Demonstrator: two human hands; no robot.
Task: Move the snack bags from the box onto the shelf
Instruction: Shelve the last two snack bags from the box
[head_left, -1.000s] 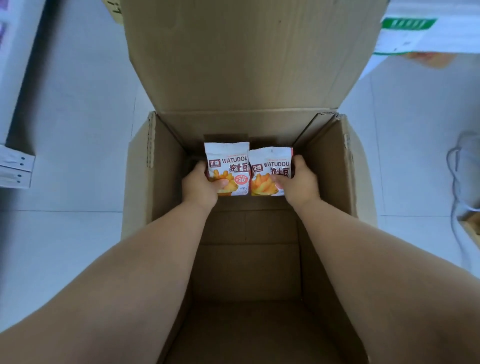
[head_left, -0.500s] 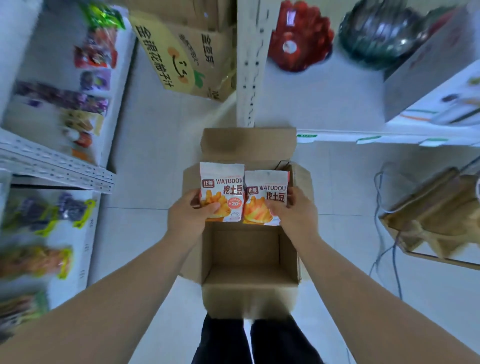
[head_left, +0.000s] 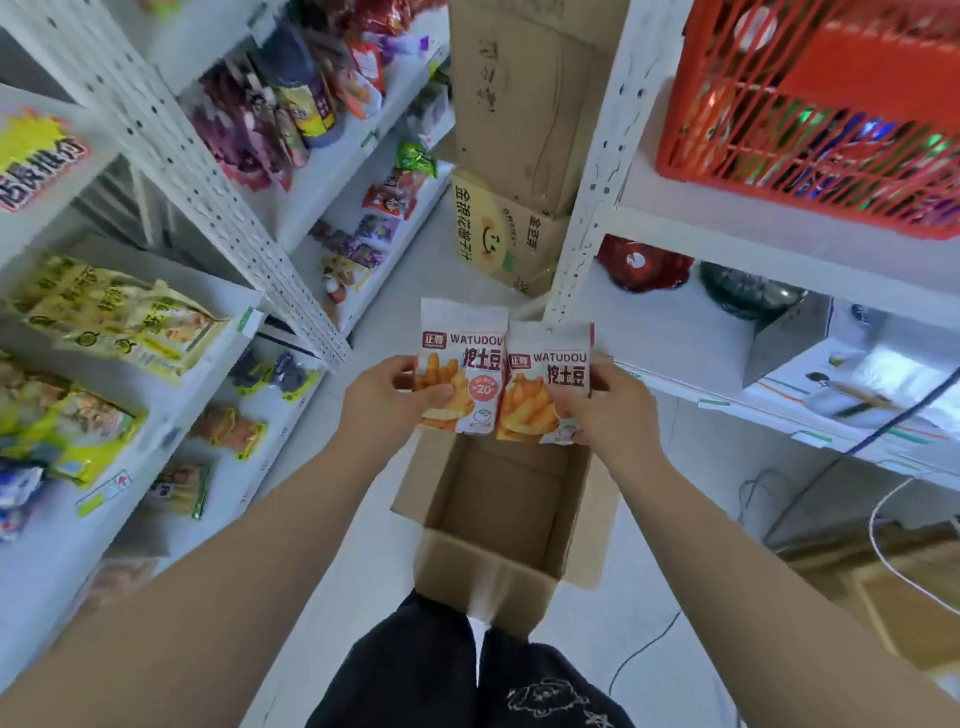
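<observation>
Standing in a narrow aisle, the person holds two snack bags in the air above the far edge of an open cardboard box (head_left: 483, 577).

**Hands and bags**
- Left hand (head_left: 387, 402): grip pinching the lower left edge of the left snack bag (head_left: 467, 353), thumb across the printed front, fingers behind.
- Right hand (head_left: 610, 410): grip pinching the lower right part of the right snack bag (head_left: 558, 364), thumb on the front.
- Both bags are upright, fronts toward the camera, side by side with their inner edges touching. The left one sits slightly higher.
- Both bags are out of the box and on neither shelving unit.

**Box**
- It rests on the floor (head_left: 400, 291), flaps open.
- The visible part of its inside shows brown cardboard. The bags hide the far part.
- Dark trousers (head_left: 415, 675) stand just behind its near wall.

**Room**
- The floor is pale tile.
- Left shelving unit (head_left: 208, 208): white metal with a perforated upright. Its tiers carry packaged snacks, with yellow bags (head_left: 119, 322) on a near tier. Label strips run along the tier edges.
- Right shelving unit (head_left: 602, 171): white metal. A red plastic basket (head_left: 810, 104) stands on an upper tier, and a red round item (head_left: 639, 265) lies on the tier below.
- Stacked cartons (head_left: 514, 130) close the far end of the aisle. The lower one has a yellow printed face.
- Cables (head_left: 883, 545) trail over the floor at the right.
</observation>
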